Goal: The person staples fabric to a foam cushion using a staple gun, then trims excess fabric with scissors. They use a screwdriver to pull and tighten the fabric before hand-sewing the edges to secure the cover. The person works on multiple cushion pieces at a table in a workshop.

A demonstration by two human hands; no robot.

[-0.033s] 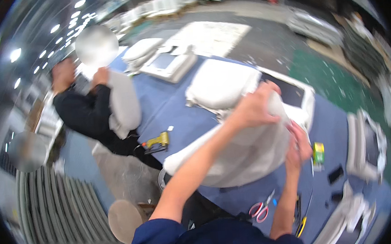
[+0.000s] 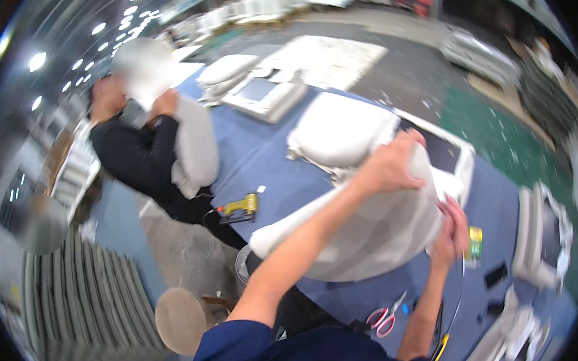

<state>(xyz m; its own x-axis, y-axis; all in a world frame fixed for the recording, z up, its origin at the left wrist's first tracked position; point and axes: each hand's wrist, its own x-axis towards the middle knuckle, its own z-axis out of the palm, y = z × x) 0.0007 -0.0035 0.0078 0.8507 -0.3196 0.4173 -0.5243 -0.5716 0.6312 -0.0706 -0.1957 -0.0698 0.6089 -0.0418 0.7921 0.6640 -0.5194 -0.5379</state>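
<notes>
Fingers (image 2: 412, 138) of the left hand (image 2: 395, 166) hook over the raised top edge of a pale grey cushion (image 2: 374, 241) — thumb set apart on the near side, cloth clamped between. Right hand (image 2: 451, 234) sits at the cushion's right edge, fingers curled and close together; blurred, so cannot tell whether they pinch the fabric.

Cushion lies on a blue-covered table (image 2: 267, 148), directly in front of the wearer, its rounded edge toward the body. White cushion (image 2: 342, 128) just behind it.

Printed matter: small yellow-and-green box (image 2: 474, 242) near the right hand, its lettering too small and soft to read. Yellow-and-black air tool (image 2: 239, 208) at the left table edge; any marking on it cannot be made out.

Near edge: scissors (image 2: 384, 320) with red-pink handles, blades partly open; yellow-handled tool (image 2: 441, 347) right of the forearm. Black flat object (image 2: 496, 275) beyond the box.

At left, a co-worker (image 2: 130, 155) in black — a long pale cushion (image 2: 196, 147) upright against the body.
</notes>
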